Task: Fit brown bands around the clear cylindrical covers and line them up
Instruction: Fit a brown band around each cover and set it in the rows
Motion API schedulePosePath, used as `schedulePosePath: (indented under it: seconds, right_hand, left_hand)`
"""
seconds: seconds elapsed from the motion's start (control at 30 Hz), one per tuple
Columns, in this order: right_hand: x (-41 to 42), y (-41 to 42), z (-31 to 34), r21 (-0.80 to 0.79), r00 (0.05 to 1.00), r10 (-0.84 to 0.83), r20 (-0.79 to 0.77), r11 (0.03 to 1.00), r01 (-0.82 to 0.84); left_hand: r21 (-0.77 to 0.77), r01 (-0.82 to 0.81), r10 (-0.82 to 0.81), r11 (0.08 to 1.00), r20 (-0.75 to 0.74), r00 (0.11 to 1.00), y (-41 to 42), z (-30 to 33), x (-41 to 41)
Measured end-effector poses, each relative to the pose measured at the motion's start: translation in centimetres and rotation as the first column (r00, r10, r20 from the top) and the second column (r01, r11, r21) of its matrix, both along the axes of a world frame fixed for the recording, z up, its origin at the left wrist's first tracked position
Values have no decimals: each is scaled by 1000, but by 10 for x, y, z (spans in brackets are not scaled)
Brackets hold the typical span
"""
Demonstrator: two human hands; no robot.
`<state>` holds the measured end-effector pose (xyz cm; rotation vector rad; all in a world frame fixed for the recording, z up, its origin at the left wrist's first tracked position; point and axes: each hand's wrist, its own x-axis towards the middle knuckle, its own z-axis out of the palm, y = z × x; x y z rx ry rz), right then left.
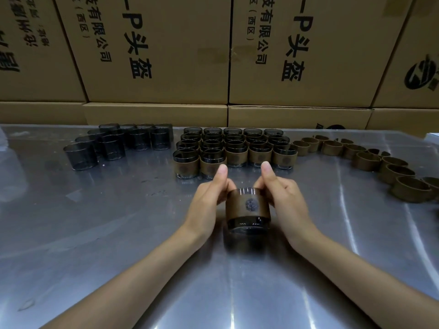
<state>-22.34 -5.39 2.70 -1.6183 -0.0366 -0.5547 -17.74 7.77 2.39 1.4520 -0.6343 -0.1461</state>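
A clear cylindrical cover [248, 224] with a brown band [247, 206] round it is held just above the metal table [95, 233] at the centre. My left hand [209, 198] grips its left side and my right hand [282, 198] grips its right side, both thumbs raised. Behind them stand several banded covers [234, 148] in tidy rows. Several bare covers [111, 144] cluster at the back left. Loose brown bands [370, 160] curve along the back right.
Stacked cardboard boxes [213, 55] with printed characters wall off the far edge of the table. A white object [433, 136] shows at the right edge.
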Motion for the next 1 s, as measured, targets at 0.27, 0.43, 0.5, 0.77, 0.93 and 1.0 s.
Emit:
schedulePosePath:
  seconds: [0.27, 0.43, 0.5, 0.77, 0.93, 1.0]
  right_hand:
    - [3, -11, -13, -439, 978, -70, 199, 885, 153]
    - [8, -27, -19, -732, 967, -68, 247, 641, 232]
    - [13, -31, -22, -729, 977, -112, 181, 652, 209]
    - [27, -42, -25, -708, 962, -271, 18, 676, 204]
    - [50, -41, -22, -726, 928, -372, -11, 642, 248]
    - [62, -40, -20, -709, 909, -415, -35, 651, 270]
  left_hand:
    - [154, -124, 85, 980, 238, 967, 0, -8, 12]
    - [277, -211, 87, 937, 403, 911, 5, -10, 20]
    - [281, -251, 105, 926, 447, 889, 8, -11, 25]
    - [175, -607, 530, 775, 342, 776, 41, -15, 69]
    - [223, -607, 603, 763, 94, 792, 51, -20, 91]
    - [260, -597, 591, 759, 110, 799, 48, -19, 97]
